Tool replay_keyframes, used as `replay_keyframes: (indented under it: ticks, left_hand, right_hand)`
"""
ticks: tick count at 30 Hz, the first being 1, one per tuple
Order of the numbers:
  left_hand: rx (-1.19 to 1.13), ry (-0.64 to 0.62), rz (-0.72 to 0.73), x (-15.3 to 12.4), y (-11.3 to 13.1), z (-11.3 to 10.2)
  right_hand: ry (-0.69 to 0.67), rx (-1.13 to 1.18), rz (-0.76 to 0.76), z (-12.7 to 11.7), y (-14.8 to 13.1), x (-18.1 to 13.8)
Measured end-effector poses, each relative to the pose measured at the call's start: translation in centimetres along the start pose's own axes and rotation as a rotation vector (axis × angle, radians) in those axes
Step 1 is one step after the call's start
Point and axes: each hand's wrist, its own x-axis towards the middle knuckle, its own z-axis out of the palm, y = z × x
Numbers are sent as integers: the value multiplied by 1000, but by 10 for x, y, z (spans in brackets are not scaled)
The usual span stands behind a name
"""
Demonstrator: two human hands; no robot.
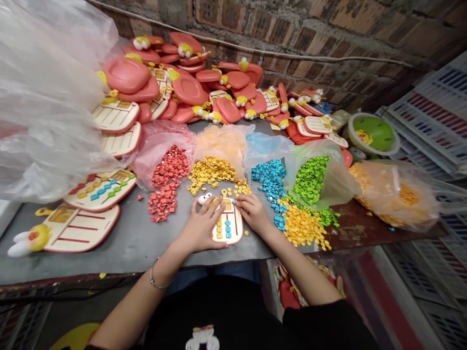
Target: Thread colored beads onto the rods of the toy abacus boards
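A small cream toy abacus [229,228] with yellow and blue beads on its rods lies on the grey table [138,238] in front of me. My left hand [202,226] rests on its left side, fingers spread flat over it. At the abacus's right edge my right hand [251,211] has its fingers curled, pinched on something too small to name. Loose bead piles lie just beyond: red [166,184], yellow [211,172], blue [270,177] and green [310,180].
A heap of red and cream toy shells [197,82] fills the back of the table. Finished abacuses [100,189] lie at the left under a big clear plastic bag [44,97]. A bag of orange beads [397,192] and a green bowl [372,133] sit at the right, by white crates [434,116].
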Motion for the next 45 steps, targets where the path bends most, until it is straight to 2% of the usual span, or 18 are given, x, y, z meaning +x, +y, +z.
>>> replay_keyframes:
  ticks: [8,14,19,22,26,28,31,33,35,37,39,42,45]
  left_hand:
    - [-4,25,1,0,0,3]
    - [-3,21,-3,-1,1,1]
    - [24,1,-2,0,2,-1]
    - [48,7,1,1,2,-1]
    - [63,29,20,2,1,1]
    - [61,49,39,1,-1,3]
    - [51,63,57,1,-2,3]
    - [44,67,58,1,-2,3]
    - [42,69,56,1,-2,2]
    - [40,69,58,1,-1,1]
    - [35,73,67,1,-2,1]
    - [24,76,76,2,-2,1]
    - [14,64,69,1,-1,1]
  right_hand:
    - [-23,-50,-26,2,-8,-5]
    - [13,42,5,1,-19,-16]
    - [47,135,141,12,-27,-13]
    - [-8,178,176,16,-30,-7]
    - [-180,320,158,-3,-32,-6]
    - [-175,353,183,-23,-30,-13]
    - [47,217,304,-61,-13,-30]
    - [245,42,417,-89,9,-43]
    - [356,-148,523,-114,37,-54]
    - [337,-301,591,-132,64,-62]
    - [270,-379,601,-139,88,-63]
    - [171,-432,560,-136,110,-56]
    - [139,-480,560,-130,116,-47]
